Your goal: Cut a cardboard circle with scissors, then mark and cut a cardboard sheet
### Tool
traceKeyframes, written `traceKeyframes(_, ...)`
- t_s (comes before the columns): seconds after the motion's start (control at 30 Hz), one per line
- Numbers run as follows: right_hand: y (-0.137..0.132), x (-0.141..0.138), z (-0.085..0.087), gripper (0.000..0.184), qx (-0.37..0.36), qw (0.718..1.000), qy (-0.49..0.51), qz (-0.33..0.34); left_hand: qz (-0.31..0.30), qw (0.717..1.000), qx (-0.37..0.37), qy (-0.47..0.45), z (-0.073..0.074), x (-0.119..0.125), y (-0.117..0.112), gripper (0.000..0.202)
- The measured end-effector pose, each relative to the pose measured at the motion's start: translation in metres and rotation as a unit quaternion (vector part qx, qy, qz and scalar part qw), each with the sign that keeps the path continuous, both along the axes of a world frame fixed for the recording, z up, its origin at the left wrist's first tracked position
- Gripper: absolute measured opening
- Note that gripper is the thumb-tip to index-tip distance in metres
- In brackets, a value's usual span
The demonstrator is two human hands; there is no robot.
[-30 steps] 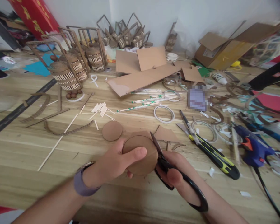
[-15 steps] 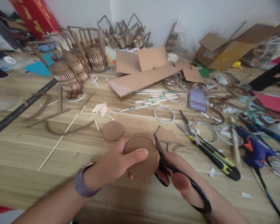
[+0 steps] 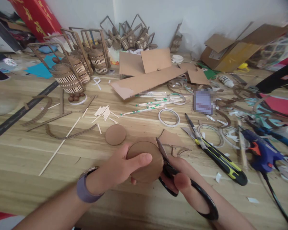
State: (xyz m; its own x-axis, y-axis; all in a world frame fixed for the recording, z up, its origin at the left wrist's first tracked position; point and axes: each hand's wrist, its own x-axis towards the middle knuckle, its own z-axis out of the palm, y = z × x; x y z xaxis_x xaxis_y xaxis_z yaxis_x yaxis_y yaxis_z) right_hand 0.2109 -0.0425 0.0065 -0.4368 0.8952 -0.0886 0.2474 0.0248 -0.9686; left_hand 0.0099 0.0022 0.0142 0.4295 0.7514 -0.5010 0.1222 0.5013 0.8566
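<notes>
The cardboard piece [image 3: 145, 173] is above the counter [image 3: 19, 179], in the left hand [image 3: 116, 167], whose fingers pinch it, the thumb on top. The right hand [image 3: 186, 166] has its fingers bent around the handles of the scissors [image 3: 167, 167], which are at the right edge of the cardboard piece. A smaller disc [image 3: 115, 134] lies near the left hand.

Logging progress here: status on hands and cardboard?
Left hand gripping round cardboard piece. Right hand holding scissors at its edge. Cardboard scrap beyond; nothing visibly blocking.
</notes>
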Motion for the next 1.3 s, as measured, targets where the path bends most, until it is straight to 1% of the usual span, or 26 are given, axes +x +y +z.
traceKeyframes(0.13, 0.000, -0.001, 0.000, 0.073, -0.004, 1.000, 0.004, 0.001, 0.019, 1.000, -0.008, 0.023, 0.002, 0.001, 0.000, 0.044)
traceKeyframes(0.27, 0.000, -0.001, 0.000, 0.073, -0.004, 1.000, 0.000, -0.008, 0.015, 1.000, -0.010, 0.025, 0.003, 0.001, 0.000, 0.041)
traceKeyframes(0.53, -0.001, -0.007, 0.001, 0.072, 0.015, 0.999, 0.015, -0.025, 0.017, 1.000, -0.006, 0.012, 0.004, 0.000, 0.000, 0.042)
traceKeyframes(0.63, -0.002, -0.009, 0.001, 0.072, 0.022, 0.999, 0.004, -0.040, 0.021, 1.000, -0.010, -0.006, -0.001, 0.002, 0.001, 0.045)
traceKeyframes(0.77, -0.004, -0.008, 0.000, 0.074, 0.023, 0.997, -0.013, -0.069, 0.021, 0.998, -0.001, -0.060, -0.011, 0.003, 0.003, 0.048)
traceKeyframes(0.83, -0.004, -0.008, -0.001, 0.076, 0.020, 0.996, -0.023, -0.085, 0.008, 0.997, 0.016, -0.070, -0.016, 0.003, 0.003, 0.052)
traceKeyframes(0.93, -0.003, -0.008, -0.001, 0.076, 0.023, 0.994, -0.026, -0.100, -0.035, 0.996, 0.034, -0.073, -0.019, 0.003, 0.002, 0.058)
traceKeyframes(1.0, -0.003, -0.009, -0.002, 0.075, 0.025, 0.995, -0.019, -0.095, -0.045, 0.995, 0.030, -0.083, -0.017, 0.004, 0.001, 0.059)
traceKeyframes(1.13, -0.002, -0.010, -0.002, 0.074, 0.019, 0.998, -0.015, -0.059, -0.010, 0.997, -0.005, -0.081, -0.012, 0.007, 0.000, 0.058)
traceKeyframes(1.2, -0.002, -0.010, -0.003, 0.075, 0.014, 0.998, -0.023, -0.055, -0.003, 0.997, -0.020, -0.075, -0.009, 0.007, 0.000, 0.057)
traceKeyframes(1.3, -0.002, -0.010, -0.003, 0.074, 0.012, 0.998, -0.029, -0.056, 0.007, 0.997, -0.024, -0.072, -0.007, 0.007, 0.000, 0.055)
